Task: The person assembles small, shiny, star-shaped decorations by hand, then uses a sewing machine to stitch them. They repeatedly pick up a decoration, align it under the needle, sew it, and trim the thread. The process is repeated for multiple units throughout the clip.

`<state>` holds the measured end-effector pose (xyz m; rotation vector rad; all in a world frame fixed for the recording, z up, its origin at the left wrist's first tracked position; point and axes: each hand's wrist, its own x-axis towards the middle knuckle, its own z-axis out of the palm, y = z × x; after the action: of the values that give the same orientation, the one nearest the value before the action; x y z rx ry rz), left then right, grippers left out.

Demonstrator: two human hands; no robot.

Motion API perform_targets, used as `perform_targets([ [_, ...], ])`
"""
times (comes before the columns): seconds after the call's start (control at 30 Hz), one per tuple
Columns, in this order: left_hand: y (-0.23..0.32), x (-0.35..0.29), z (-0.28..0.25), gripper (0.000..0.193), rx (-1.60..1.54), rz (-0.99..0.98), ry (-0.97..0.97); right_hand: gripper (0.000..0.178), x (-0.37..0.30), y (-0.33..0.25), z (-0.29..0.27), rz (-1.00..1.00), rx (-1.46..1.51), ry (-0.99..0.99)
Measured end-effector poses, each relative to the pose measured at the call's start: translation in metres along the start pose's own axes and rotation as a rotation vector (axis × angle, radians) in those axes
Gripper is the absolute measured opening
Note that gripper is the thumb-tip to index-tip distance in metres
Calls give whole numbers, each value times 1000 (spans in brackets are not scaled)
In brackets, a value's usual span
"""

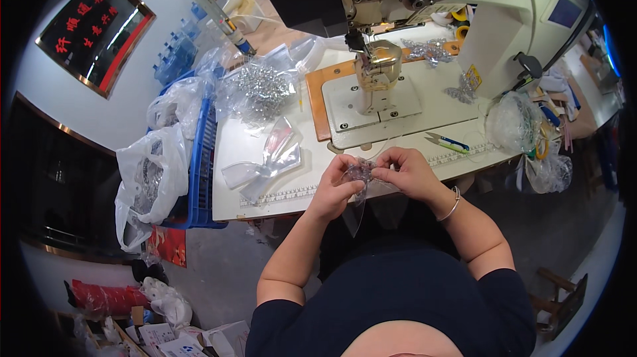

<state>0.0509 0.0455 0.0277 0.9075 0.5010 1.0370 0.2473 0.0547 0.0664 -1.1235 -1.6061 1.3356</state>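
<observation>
My left hand point(337, 188) and my right hand point(413, 174) meet just over the near edge of the sewing table. Between them they pinch a translucent plastic piece point(358, 172) with something silvery at its middle. A clear pointed tail hangs from it below my left fingers. Fingertips cover much of the piece, so its exact shape is hidden. Just beyond the hands stands the sewing machine point(379, 68), its post rising from a white metal plate point(335, 106). To the left lies a clear, shiny plastic bow point(269, 163). Thread snips point(448, 143) rest to the right of my right hand.
A pile of silvery pieces point(259, 88) sits on plastic at the table's left. A blue crate point(204, 158) with plastic bags stands beside it. Silver butterfly shapes point(459, 94) lie near the machine's column. At the right edge is a bulging clear bag point(514, 121).
</observation>
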Motion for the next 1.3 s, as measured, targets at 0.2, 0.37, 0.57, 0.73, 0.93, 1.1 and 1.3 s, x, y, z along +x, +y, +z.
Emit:
perform_targets([
  [0.2,7,-1,6,41,125,-57,100,15,-4,-1,2,-59,-68,66],
  [0.37,27,11,10,38,257,-69,150,14,6,1,0,-101,-26,117],
  [0.57,95,71,17,37,270,-236,84,10,50,-20,-14,-42,506,179],
  [0.73,131,115,32,34,297,-402,59,9,72,-51,-39,102,679,148],
  [0.93,136,142,31,24,230,-449,28,8,86,-70,-57,375,663,175],
  [1.1,152,146,37,34,285,-440,79,11,89,-101,-58,332,435,260],
  [1.3,135,138,32,31,273,-485,66,11,76,-91,-56,344,434,252],
])
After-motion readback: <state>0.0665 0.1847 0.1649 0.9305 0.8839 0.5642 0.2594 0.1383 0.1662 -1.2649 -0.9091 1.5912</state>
